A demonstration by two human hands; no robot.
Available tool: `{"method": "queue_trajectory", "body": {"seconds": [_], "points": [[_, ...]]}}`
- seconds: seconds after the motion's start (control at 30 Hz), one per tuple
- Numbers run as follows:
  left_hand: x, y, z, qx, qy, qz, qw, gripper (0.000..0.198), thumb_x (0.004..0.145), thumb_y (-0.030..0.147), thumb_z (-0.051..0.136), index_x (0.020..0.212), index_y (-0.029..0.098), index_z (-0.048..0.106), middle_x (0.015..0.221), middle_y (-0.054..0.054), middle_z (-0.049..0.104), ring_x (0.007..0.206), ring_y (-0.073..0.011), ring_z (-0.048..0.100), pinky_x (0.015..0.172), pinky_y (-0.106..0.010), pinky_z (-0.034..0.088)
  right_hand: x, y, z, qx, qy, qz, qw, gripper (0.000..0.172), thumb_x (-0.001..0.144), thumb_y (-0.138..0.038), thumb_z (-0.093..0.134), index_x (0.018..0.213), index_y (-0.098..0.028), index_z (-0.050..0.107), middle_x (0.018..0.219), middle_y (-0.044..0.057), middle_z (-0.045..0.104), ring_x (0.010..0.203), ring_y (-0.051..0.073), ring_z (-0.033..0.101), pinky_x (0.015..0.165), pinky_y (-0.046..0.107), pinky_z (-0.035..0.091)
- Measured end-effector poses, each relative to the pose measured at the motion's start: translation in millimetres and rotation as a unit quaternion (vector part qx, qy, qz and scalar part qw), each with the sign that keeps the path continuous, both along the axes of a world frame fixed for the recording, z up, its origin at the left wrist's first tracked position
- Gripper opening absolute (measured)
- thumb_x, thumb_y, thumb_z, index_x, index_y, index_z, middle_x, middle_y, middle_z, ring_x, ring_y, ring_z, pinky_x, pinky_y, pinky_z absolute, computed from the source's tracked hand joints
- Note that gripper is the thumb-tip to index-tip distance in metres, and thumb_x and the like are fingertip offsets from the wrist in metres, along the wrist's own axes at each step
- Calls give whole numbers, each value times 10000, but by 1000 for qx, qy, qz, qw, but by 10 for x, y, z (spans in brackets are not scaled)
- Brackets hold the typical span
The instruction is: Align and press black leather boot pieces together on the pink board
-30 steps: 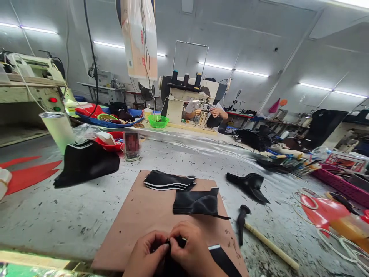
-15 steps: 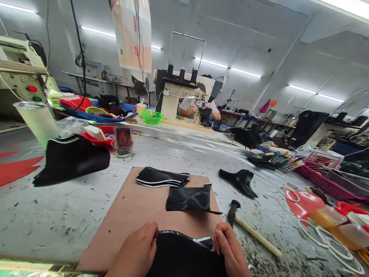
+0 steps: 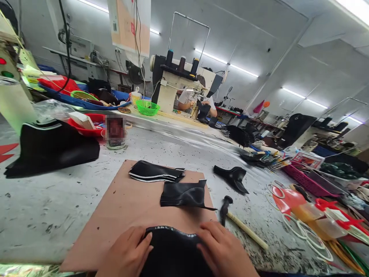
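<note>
A black leather-like piece (image 3: 173, 254) with a curved, shiny upper edge lies at the near side of a pinkish-brown board (image 3: 115, 215). My left hand (image 3: 127, 246) grips its left edge, thumb on top. On the right edge lies my right hand (image 3: 221, 248), fingers curled together over the piece and slightly blurred. Beyond my hands, a folded black piece (image 3: 183, 194) rests on the board, beside a stack of white-edged black pieces (image 3: 154, 171). A hammer (image 3: 245, 229) with a pale handle is to the right of my right hand.
Black cut pieces (image 3: 54, 146) lie at left near a red tray (image 3: 98, 129) and a jar (image 3: 115, 144). More black pieces (image 3: 232, 177) lie right of the board. White rings (image 3: 305, 234) and plastic bottles (image 3: 325, 221) are far right. A person works at a sewing machine (image 3: 167, 88) behind.
My right hand has gone from a pinch at the corner to fingers laid over the edge. The pale strip near it no longer shows. The view has shifted slightly.
</note>
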State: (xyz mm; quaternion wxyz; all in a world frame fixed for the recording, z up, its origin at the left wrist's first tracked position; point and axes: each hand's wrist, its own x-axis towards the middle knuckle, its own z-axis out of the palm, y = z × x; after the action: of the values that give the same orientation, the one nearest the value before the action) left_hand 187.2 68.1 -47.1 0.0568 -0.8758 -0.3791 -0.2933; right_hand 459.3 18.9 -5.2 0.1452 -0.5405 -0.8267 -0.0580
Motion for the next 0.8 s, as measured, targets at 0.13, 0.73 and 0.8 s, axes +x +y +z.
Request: {"method": "queue_trajectory", "body": {"seconds": [0.13,0.73,0.8], "points": [[-79,-142,26,90,72,15,993,255,866,256,458,1035,195,639,939,-37,696,794,-177,622,719,-280,405,-475,737,-113,138,-128,73,979,292,796,-46,554,1069,-135,610,1079,130,657,925,251,588,769,371,444],[-91,-402,-148,11,125,32,992,494,874,548,416,1150,194,623,1138,-65,677,942,-221,588,869,-327,327,-867,564,-49,37,-74,183,980,327,826,-94,563,1147,-159,575,900,40,657,778,199,541,676,344,371],[-70,-430,-159,14,125,30,992,498,878,549,408,1143,188,627,1135,-66,679,935,-217,596,871,-325,335,-862,558,-47,33,-74,179,981,334,818,-97,576,1146,-162,576,910,35,657,784,201,544,684,347,373]]}}
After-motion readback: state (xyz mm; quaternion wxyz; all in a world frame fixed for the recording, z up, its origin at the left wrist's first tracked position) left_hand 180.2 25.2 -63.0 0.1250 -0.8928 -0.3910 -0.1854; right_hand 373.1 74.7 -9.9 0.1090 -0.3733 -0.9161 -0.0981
